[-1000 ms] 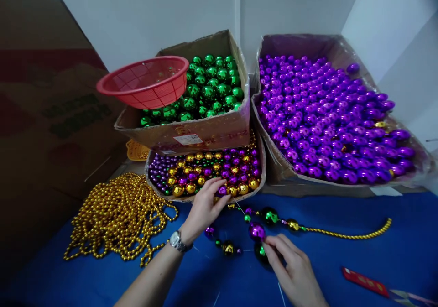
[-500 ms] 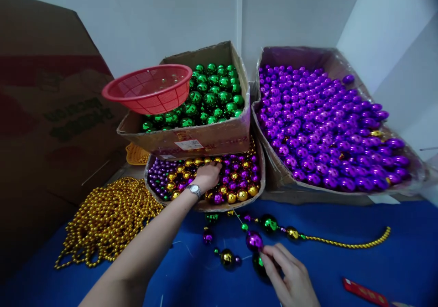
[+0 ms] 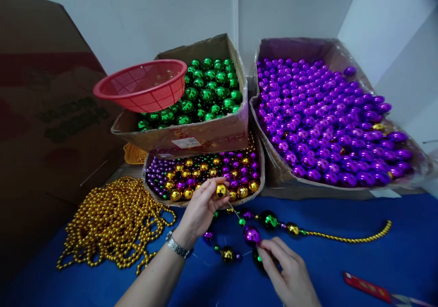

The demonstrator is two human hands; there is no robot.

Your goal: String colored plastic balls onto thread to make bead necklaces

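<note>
Right now the step looks like threading: the next move calls for lining the gold bead's (image 3: 221, 190) hole onto the thin wire. Largest first, the mixed bead box (image 3: 164, 197) sits at 12 o'clock. The left hand (image 3: 200, 209) pinches the gold bead; the right hand (image 3: 290, 275) grips the bead string (image 3: 270, 220) at 5 o'clock.

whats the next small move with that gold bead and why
Probably bring the gold bead in the left hand down onto the thin needle tip just below it; the right hand steadies the strand on the blue table.
</note>
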